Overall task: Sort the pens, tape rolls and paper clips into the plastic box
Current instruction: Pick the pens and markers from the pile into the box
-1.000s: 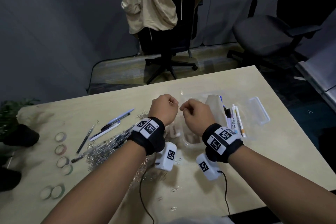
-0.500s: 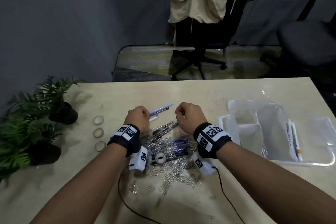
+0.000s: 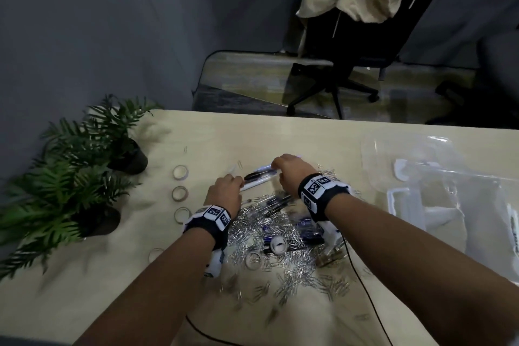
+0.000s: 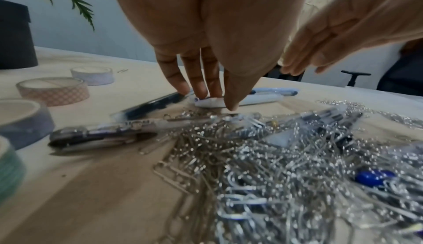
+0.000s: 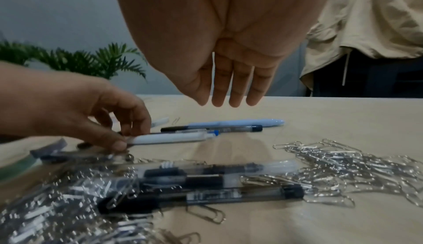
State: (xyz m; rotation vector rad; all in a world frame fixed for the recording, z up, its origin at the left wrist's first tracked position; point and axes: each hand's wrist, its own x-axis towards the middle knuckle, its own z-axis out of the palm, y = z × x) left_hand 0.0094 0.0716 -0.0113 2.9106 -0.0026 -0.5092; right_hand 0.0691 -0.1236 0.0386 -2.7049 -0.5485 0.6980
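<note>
Several pens [image 3: 259, 177] lie at the far edge of a big heap of paper clips [image 3: 266, 236]. My left hand [image 3: 238, 184] pinches one end of a white pen [image 5: 169, 137] between thumb and fingers [image 4: 196, 88], and the pen still lies on the table. My right hand [image 5: 228, 103] hovers just above the light blue pen [image 5: 240, 122], fingers straight and holding nothing. More dark pens [image 5: 228, 193] are tangled in the clips. Tape rolls [image 3: 180, 193] stand in a row left of the hands. The clear plastic box [image 3: 415, 205] sits open at the right.
Two potted ferns [image 3: 84, 177] stand at the table's left end. Another tape roll [image 3: 252, 260] lies among the clips, and loose clips [image 3: 309, 284] are scattered toward me. The box lid [image 3: 393, 154] lies behind the box. A black cable [image 3: 362, 284] runs under my right forearm.
Both hands left the box and moved left over the clip heap to the pens. The left hand has pinched the white pen, and the right hand has opened out from a fist.
</note>
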